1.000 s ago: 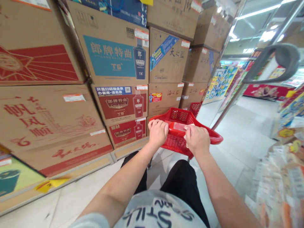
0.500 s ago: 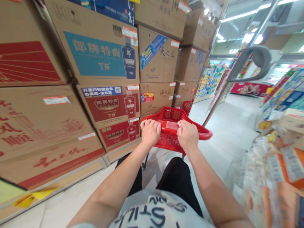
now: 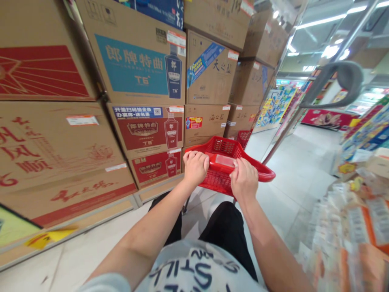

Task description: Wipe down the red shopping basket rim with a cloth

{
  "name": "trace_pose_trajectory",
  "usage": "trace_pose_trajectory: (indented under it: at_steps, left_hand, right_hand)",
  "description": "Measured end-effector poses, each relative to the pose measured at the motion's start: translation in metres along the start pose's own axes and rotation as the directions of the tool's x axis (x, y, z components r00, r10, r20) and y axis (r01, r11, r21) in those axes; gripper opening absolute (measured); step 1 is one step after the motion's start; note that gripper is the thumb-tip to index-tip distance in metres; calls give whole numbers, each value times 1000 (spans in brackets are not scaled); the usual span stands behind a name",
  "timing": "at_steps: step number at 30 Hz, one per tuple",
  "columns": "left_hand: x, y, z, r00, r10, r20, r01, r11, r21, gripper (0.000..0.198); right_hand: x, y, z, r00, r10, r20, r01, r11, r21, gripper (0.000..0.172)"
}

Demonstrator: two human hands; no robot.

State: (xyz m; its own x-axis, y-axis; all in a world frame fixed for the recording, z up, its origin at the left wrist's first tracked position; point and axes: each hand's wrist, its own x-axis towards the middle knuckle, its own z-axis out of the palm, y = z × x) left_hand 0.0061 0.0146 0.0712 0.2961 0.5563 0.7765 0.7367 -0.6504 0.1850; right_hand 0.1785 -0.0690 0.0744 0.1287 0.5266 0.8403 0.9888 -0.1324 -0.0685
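Observation:
Ahead of my body is a red plastic shopping cart [image 3: 219,188] with perforated basket walls. My left hand [image 3: 196,167] is wrapped round the left part of its red handle [image 3: 223,160]. Farther along the same bar, my right hand [image 3: 244,178] grips the right part, fingers curled over it. A pale clear panel shows on the handle between the two hands. What I can see of the basket's inside is red mesh; its floor is mostly hidden by the handle.
Stacked cardboard cartons [image 3: 142,69] with price labels rise close on my left. A mirrored panel with a metal post and grey loop [image 3: 334,85] stands ahead right. Packaged goods [image 3: 355,219] line the right side. White tiled floor [image 3: 304,162] runs between.
The cartons, the post and the grey loop have shifted slightly right in view. The cart and my hands sit a little farther right too; both hands keep their hold on the handle.

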Motion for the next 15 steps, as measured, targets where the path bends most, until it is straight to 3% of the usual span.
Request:
trace_pose_trajectory:
  at_steps: [2, 6, 12, 15]
  left_hand:
    - [0, -1, 0, 1000, -1, 2, 1, 1000, 7, 30]
    - [0, 1, -1, 1000, -9, -4, 9, 1000, 11, 29]
    - [-2, 1, -2, 1000, 5, 3, -5, 1000, 0, 29]
    - [-3, -1, -2, 1000, -1, -5, 1, 1000, -4, 29]
  right_hand:
    - [-1, 0, -5, 999, -26, 23, 27, 1000, -9, 31]
    - [15, 0, -14, 958, 58, 281, -27, 993, -114, 30]
    - [6, 5, -5, 995, 40, 88, -35, 998, -55, 35]
    - [18, 23, -2, 960, 65, 273, -42, 995, -92, 29]
